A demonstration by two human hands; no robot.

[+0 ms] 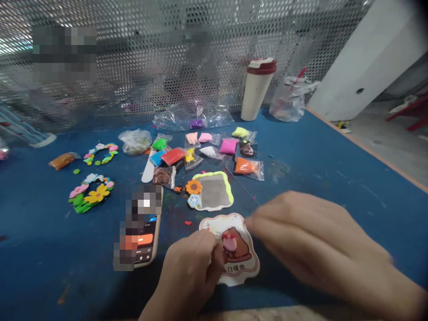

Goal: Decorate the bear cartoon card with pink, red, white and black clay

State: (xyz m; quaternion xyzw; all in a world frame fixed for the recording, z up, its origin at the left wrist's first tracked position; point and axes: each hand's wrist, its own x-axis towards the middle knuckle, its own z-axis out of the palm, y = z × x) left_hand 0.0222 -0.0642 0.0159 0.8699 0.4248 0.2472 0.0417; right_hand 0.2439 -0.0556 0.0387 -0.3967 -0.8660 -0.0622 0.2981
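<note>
So far, only a dab of pink clay (pixel 229 243) sits on the bear card (pixel 244 267) near the counter's (pixel 310 169) front edge, pinched by the left hand (pixel 187 272), while the right hand (pixel 310 236) bunches narrowly, holding nothing visible, and clay packets (pixel 229 146) lie farther back.

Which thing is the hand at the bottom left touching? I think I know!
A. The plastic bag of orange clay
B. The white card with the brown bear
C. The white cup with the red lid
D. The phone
B. The person's left hand has its fingers on the white scalloped card with a brown bear, right beside the bear.
</note>
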